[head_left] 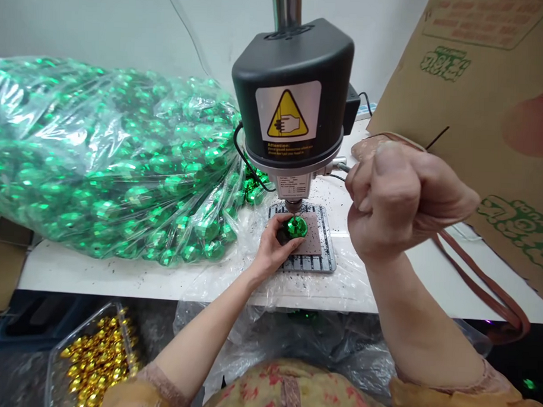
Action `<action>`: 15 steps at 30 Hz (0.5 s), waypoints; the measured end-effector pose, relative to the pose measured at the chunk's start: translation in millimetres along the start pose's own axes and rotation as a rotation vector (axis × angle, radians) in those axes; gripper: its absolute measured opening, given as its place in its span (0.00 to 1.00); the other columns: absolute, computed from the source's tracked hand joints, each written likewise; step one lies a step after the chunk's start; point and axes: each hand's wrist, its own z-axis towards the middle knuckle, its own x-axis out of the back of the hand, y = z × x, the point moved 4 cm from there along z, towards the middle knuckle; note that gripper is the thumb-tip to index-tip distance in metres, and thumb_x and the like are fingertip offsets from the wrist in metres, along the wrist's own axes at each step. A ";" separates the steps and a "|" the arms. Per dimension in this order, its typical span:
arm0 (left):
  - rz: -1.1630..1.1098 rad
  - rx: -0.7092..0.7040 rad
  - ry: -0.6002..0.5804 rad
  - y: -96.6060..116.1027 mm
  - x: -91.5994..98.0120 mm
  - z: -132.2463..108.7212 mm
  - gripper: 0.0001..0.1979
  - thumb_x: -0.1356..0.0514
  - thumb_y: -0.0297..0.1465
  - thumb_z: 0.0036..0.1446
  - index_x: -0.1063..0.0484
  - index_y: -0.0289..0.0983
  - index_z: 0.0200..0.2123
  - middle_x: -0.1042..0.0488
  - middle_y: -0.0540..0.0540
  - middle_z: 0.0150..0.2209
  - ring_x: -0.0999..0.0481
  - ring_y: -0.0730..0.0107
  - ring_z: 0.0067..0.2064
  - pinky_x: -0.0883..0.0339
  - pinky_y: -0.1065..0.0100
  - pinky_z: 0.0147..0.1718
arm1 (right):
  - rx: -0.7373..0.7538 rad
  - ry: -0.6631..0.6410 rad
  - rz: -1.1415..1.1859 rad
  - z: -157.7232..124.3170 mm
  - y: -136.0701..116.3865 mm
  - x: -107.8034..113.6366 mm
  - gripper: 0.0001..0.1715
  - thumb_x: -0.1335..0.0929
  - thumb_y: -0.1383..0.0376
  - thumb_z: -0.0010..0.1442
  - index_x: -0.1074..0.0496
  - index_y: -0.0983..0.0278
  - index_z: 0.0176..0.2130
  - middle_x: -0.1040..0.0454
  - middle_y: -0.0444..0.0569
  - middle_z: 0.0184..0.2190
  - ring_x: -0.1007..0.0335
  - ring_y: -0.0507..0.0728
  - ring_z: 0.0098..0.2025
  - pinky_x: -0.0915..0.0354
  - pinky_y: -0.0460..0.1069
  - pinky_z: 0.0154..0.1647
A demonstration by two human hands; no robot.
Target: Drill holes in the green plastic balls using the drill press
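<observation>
So the left hand (270, 246) had a shiny green faceted ball (298, 228) pinched between thumb and fingers, thumb on the near side, fingers round the far side. That ball sat right under the bit of a black-topped drill machine (291, 56), on a pinkish pad (315, 239), and the pad lay on a grey slotted plate (331, 262) just to the right of that hand. Dark specks were scattered all round it.

The right hand (390, 199) was up higher, balled into a fist around the machine's metal lever (339, 165); the fist hid most of the lever. The machine's head, with a yellow hand-warning sticker (289, 112) on it, hung above the left hand and left of the right one.

Left of the left hand was a huge clear bag of green balls (112, 168). Down and left, below the tabletop (130, 280), a clear bin (83, 327) held gold balls (97, 363). Behind and right of the right hand stood a printed cardboard box (479, 116), with a brown strap (486, 297) below that hand.
</observation>
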 end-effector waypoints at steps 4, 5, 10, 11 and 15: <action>-0.025 -0.002 0.010 1.2 -0.4 -0.2 0.24 0.26 0.36 0.57 0.28 0.41 0.54 0.24 0.42 0.55 0.24 0.56 0.57 0.34 0.57 0.61 | 0.018 -0.029 0.050 -4.7 0.8 4.2 0.33 0.32 0.65 0.65 0.57 0.63 0.21 0.53 0.39 0.17 0.54 0.47 0.19 0.51 0.50 0.22; -0.031 -0.002 0.013 0.2 -0.4 -0.1 0.25 0.26 0.36 0.56 0.28 0.41 0.54 0.23 0.42 0.55 0.24 0.56 0.57 0.34 0.57 0.61 | 0.030 -0.034 0.060 -5.4 1.7 4.6 0.33 0.32 0.66 0.65 0.57 0.63 0.21 0.54 0.39 0.17 0.55 0.47 0.19 0.52 0.50 0.22; -0.008 -0.045 0.026 -7.4 -0.4 0.6 0.26 0.25 0.36 0.54 0.28 0.41 0.54 0.23 0.43 0.53 0.24 0.57 0.55 0.31 0.58 0.57 | 0.166 -0.026 0.072 -8.2 2.9 6.1 0.31 0.33 0.69 0.66 0.58 0.63 0.23 0.57 0.38 0.18 0.53 0.44 0.18 0.52 0.47 0.21; -0.001 -0.055 0.023 -8.4 -0.6 0.6 0.26 0.25 0.36 0.55 0.28 0.41 0.54 0.23 0.43 0.53 0.24 0.57 0.55 0.31 0.58 0.57 | 0.183 -0.034 0.064 -8.9 2.9 6.3 0.31 0.33 0.70 0.66 0.57 0.63 0.23 0.56 0.38 0.18 0.53 0.44 0.18 0.52 0.47 0.21; -0.002 -0.069 0.026 -10.0 -1.5 0.3 0.25 0.26 0.36 0.56 0.29 0.42 0.55 0.24 0.42 0.54 0.23 0.58 0.55 0.30 0.58 0.56 | 0.194 -0.052 0.060 -13.1 5.6 8.0 0.31 0.33 0.71 0.66 0.58 0.63 0.23 0.55 0.38 0.17 0.54 0.43 0.18 0.52 0.47 0.21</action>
